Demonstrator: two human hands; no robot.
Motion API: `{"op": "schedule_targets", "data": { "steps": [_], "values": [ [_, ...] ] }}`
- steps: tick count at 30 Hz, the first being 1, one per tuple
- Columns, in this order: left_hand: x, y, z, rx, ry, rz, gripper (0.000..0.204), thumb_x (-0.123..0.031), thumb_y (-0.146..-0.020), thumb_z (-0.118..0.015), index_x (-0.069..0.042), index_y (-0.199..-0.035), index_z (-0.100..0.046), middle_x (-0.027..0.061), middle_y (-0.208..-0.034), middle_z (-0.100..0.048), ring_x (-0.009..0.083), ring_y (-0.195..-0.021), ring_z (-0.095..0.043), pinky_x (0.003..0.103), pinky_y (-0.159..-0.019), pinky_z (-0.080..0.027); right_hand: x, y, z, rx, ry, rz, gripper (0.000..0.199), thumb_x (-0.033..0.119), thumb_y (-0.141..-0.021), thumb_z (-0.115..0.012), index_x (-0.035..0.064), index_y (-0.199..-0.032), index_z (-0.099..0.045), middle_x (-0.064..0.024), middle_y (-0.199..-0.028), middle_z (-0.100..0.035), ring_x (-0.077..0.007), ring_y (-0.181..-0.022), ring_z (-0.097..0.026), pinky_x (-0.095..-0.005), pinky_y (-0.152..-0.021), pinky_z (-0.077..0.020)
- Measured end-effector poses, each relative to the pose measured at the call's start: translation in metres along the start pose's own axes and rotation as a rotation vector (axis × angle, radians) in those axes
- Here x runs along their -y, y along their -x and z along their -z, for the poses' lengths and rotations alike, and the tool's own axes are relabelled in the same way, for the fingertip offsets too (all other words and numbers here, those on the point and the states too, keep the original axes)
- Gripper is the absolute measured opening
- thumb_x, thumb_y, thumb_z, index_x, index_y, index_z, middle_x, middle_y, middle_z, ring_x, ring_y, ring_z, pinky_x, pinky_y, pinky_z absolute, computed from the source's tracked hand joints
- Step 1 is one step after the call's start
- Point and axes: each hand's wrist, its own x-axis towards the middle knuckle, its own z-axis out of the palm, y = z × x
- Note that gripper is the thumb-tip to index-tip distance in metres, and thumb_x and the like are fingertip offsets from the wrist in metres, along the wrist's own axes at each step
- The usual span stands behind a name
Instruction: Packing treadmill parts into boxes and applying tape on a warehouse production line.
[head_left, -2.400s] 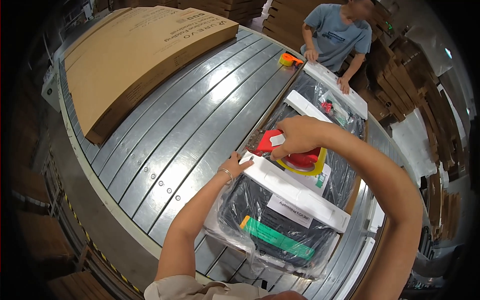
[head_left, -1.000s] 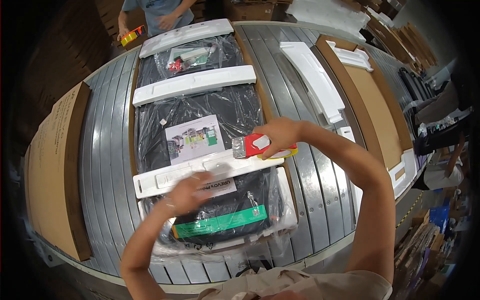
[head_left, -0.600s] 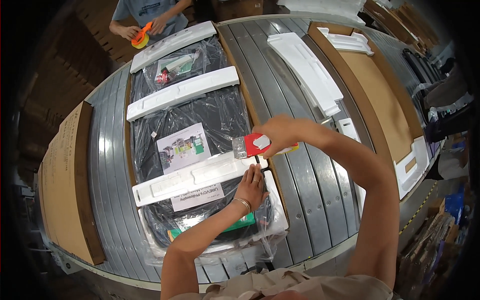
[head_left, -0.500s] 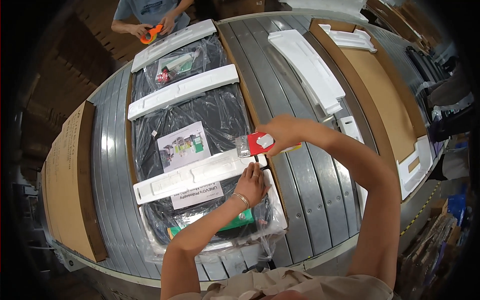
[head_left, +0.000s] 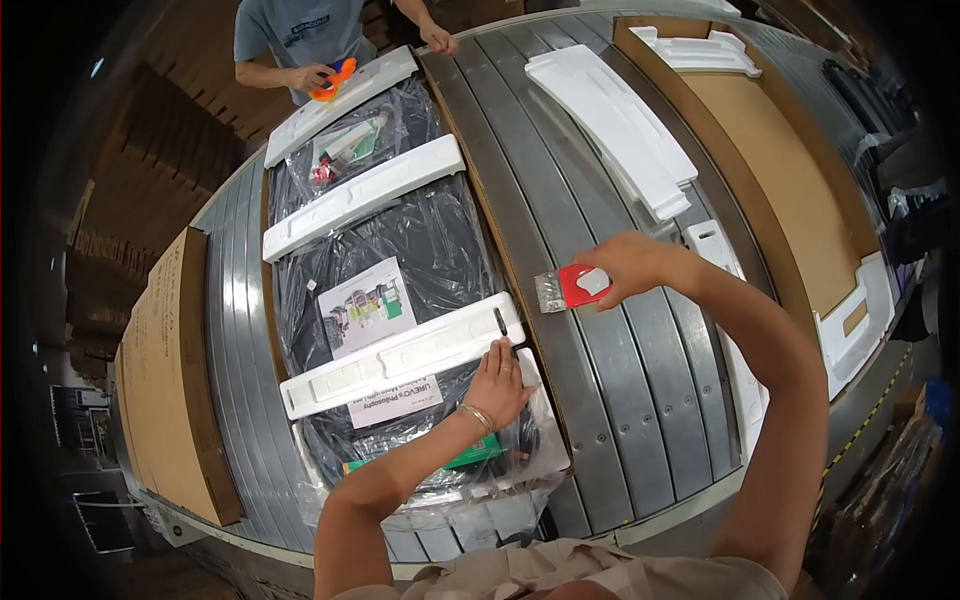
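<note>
My right hand grips a red tape dispenser with a clear strip at its front, held above the metal slats right of the open carton. My left hand lies with fingers stretched out, its fingertips against the right end of the nearest white foam strip. A dark slot shows in the strip just beyond them. Under the strips is a black item in clear plastic. A printed sheet lies on it, and another sheet and a green packet lie nearer me.
Two more foam strips cross the carton farther off. Loose white foam rests on the slatted table. A carton tray stands at right, a brown carton at left. Across, a person's hand holds an orange tape dispenser.
My right hand has drawn the red tape dispenser rightward, away from the foam strip's end. My left hand stays by the strip. The other person's hands have moved apart.
</note>
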Motion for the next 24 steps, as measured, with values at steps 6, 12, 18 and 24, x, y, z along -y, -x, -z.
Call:
{"op": "schedule_targets", "data": {
  "steps": [6, 12, 18, 24],
  "values": [
    [0.007, 0.0, 0.01, 0.029, 0.043, -0.053, 0.06, -0.039, -0.085, -0.056, 0.014, -0.113, -0.051, 0.0375, -0.131, -0.038, 0.0473, -0.125, -0.036, 0.048, -0.106, -0.031, -0.017, 0.004, -0.018, 0.013, 0.019, -0.025, 0.063, 0.041, -0.064, -0.074, 0.0104, -0.115, -0.052, -0.012, -0.091, -0.066, -0.0322, -0.085, -0.064, -0.0417, -0.074, -0.0482],
    [0.027, -0.029, 0.079, 0.228, 0.142, -0.116, 0.043, -0.032, -0.086, -0.058, 0.004, -0.109, -0.054, 0.0285, -0.107, -0.056, 0.0385, -0.101, -0.056, 0.043, -0.082, -0.048, -0.024, 0.007, -0.034, -0.018, 0.037, -0.038, 0.062, 0.04, -0.065, -0.073, 0.0114, -0.115, -0.051, -0.0117, -0.09, -0.065, -0.0315, -0.084, -0.064, -0.0416, -0.073, -0.0486],
    [0.088, -0.134, 0.058, -0.383, 0.333, -0.297, 0.016, -0.015, -0.09, -0.052, -0.004, -0.101, -0.056, 0.0138, -0.091, -0.059, 0.0312, -0.088, -0.058, 0.042, -0.085, -0.044, -0.021, 0.009, -0.04, -0.018, 0.025, -0.043, 0.06, 0.04, -0.066, -0.072, 0.0118, -0.115, -0.051, -0.0114, -0.09, -0.065, -0.0309, -0.084, -0.064, -0.0411, -0.073, -0.049],
    [0.094, -0.159, 0.0, -0.023, 0.268, -0.257, 0.02, -0.024, -0.097, -0.042, -0.007, -0.094, -0.054, 0.0109, -0.074, -0.059, 0.0286, -0.074, -0.057, 0.039, -0.084, -0.041, -0.025, 0.019, -0.039, -0.025, 0.029, -0.051, 0.061, 0.041, -0.066, -0.072, 0.0129, -0.116, -0.05, -0.012, -0.093, -0.064, -0.0313, -0.087, -0.063, -0.0412, -0.072, -0.0487]
  ]
}}
